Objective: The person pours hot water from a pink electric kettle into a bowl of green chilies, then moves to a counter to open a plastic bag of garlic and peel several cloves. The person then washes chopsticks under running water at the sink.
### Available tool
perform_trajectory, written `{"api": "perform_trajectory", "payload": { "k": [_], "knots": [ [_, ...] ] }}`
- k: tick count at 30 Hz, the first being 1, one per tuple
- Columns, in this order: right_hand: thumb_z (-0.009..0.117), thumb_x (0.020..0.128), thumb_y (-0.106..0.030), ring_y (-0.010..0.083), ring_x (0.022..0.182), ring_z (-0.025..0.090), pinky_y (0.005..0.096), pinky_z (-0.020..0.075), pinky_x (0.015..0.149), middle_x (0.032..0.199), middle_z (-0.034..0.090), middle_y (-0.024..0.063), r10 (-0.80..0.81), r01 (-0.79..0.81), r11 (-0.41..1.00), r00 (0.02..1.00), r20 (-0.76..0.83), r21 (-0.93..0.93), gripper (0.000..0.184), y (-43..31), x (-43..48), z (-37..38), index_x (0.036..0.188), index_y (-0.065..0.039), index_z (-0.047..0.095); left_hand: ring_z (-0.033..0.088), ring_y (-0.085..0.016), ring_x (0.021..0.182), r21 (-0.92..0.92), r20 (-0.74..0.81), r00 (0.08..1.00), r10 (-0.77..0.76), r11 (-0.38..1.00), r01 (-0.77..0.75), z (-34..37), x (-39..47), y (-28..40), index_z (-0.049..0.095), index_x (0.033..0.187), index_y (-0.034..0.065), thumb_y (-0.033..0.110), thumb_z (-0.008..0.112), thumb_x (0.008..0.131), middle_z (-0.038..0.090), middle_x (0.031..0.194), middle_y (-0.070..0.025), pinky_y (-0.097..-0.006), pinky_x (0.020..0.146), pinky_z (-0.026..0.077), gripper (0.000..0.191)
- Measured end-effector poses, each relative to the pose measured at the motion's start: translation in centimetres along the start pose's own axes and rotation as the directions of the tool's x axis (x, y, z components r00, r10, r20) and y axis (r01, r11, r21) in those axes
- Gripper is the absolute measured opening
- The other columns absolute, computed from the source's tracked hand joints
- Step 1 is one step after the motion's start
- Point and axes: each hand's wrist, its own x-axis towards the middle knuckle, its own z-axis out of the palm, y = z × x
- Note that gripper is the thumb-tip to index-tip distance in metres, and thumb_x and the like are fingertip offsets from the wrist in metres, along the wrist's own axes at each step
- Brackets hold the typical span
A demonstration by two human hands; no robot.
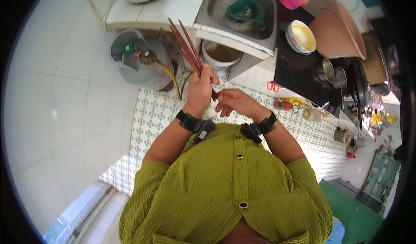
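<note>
My left hand (201,89) is closed around a bundle of several dark red-brown chopsticks (186,45). Their upper ends fan out up and to the left, towards the tiled counter. Below the left fist the short lower ends of the bundle stick out. At those ends is my right hand (236,101), its thumb and forefinger pinching them while the other fingers hang loosely curled. Beyond the hands a stainless steel sink (214,3) holds a green plastic strainer basket (242,11) with food scraps in it.
Under the counter stand a grey bucket (143,74) with a yellow hose (170,73) and a white bucket (222,64) of brownish liquid. To the right, the black stovetop (292,71) carries a stained bowl (301,38) and a large brown plastic basin (338,32). Red-handled scissors (273,87) hang at its front.
</note>
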Motion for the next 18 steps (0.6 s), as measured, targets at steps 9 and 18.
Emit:
{"api": "perform_trajectory", "payload": {
  "k": [9,18],
  "knots": [
    [0.056,0.103,-0.018,0.0162,0.073,0.071,0.0273,0.0555,0.063,0.089,0.072,0.0080,-0.032,0.027,0.994,0.998,-0.051,-0.109,0.021,0.4,-2.3,0.6,0.112,0.000,0.062,0.047,-0.016,0.062,-0.029,0.199,0.965,-0.171,0.983,0.180,2.8,-1.0,0.2,0.046,0.079,0.0074,0.036,0.047,0.108,0.046,0.067,-0.0034,-0.0320,0.064,0.045,0.041],
    [0.054,0.105,-0.038,0.0193,0.077,0.072,0.0297,0.0580,0.069,0.090,0.073,0.0129,-0.124,0.117,0.988,0.990,0.067,0.104,0.038,-4.8,3.5,-1.4,0.108,-0.001,0.062,0.038,-0.011,0.045,-0.045,0.302,0.903,-0.304,0.942,0.332,0.7,7.8,3.3,0.042,0.079,0.0103,0.034,0.052,0.107,0.039,0.056,0.0009,-0.0292,0.047,0.036,0.039]
  ]
}}
